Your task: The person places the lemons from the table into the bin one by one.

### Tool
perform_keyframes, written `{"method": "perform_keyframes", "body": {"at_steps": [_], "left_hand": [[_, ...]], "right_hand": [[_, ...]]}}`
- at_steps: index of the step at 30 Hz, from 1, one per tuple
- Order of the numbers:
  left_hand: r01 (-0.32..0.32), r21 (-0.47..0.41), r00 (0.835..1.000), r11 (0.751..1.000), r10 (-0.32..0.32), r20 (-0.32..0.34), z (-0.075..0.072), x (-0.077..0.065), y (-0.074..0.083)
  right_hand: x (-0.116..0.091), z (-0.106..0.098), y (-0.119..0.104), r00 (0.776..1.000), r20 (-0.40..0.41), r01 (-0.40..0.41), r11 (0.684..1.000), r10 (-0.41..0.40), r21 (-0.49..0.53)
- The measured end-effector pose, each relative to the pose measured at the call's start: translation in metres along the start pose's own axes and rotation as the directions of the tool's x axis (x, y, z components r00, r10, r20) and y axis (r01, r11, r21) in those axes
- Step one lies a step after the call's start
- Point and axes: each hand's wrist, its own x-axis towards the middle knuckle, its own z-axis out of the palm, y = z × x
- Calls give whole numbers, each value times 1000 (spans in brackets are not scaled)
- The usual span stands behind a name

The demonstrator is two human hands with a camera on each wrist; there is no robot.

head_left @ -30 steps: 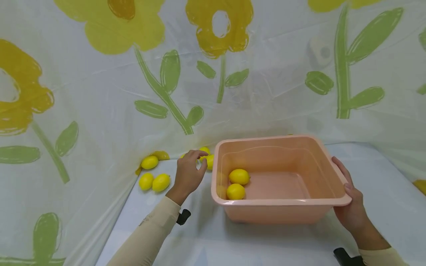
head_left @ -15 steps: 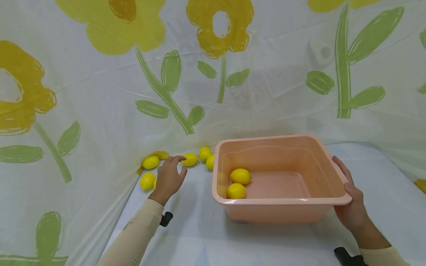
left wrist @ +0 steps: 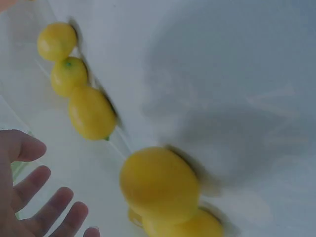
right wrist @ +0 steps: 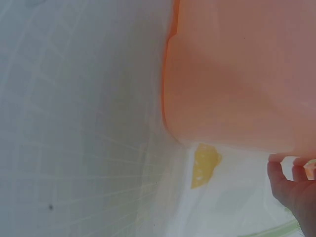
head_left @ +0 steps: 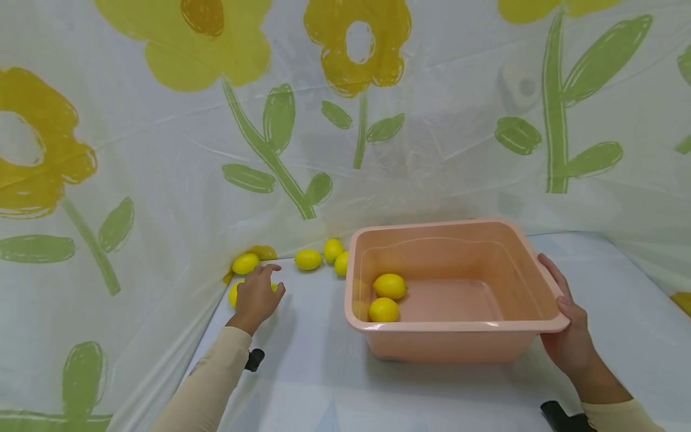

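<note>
My left hand (head_left: 256,298) hovers over the lemons at the left, fingers spread and loosely bent with nothing between them. It partly covers a lemon (head_left: 234,294) in the head view. In the left wrist view, the hand's fingers (left wrist: 57,200) are apart from the large near lemon (left wrist: 159,183). My right hand (head_left: 572,333) grips the right rim of a pink plastic basin (head_left: 448,345), thumb on top. Inside the basin, at its left end, lie two lemons, one behind (head_left: 390,287) and one in front (head_left: 384,310).
Along the back edge are more lemons: one at the far left (head_left: 245,263), one in the middle (head_left: 308,260), and two beside the basin's left wall (head_left: 333,250). A flower-printed curtain (head_left: 432,120) hangs behind the white table (head_left: 302,372).
The left hand has moved left and slightly toward the front, away from the lemons by the basin to those at the left. The right hand and basin have stayed put.
</note>
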Motion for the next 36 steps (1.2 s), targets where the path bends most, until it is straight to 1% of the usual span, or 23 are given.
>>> {"method": "perform_keyframes", "body": {"at_steps": [4, 7, 12, 15, 20, 27, 30, 36], "left_hand": [[15, 39, 1000, 999, -16, 25, 4, -1, -12], [35, 64, 997, 997, -39, 59, 8, -2, -19], [68, 100, 991, 993, -79, 108, 12, -2, -26], [84, 113, 986, 990, -99, 132, 13, -1, -29], [84, 125, 982, 989, -104, 160, 14, -2, -32], [100, 129, 977, 987, -122, 174, 18, -3, -35], [97, 123, 978, 988, -118, 174, 18, -3, -35], [109, 114, 972, 987, -130, 194, 17, -3, -35]], "right_hand": [[0, 0, -1, 1000, 4, 3, 1000, -3, 0], [-1, 1, -3, 1000, 13, 9, 1000, -9, 5], [0, 2, -4, 1000, 16, 14, 1000, -14, 13], [0, 1, -4, 1000, 18, 18, 1000, -18, 11], [-1, 1, -4, 999, 31, 34, 999, -35, 29], [0, 1, -3, 999, 36, 27, 999, -28, 24], [0, 1, -2, 999, 27, 22, 1000, -22, 21], [0, 0, 1, 1000, 14, 15, 1000, -15, 14]]}}
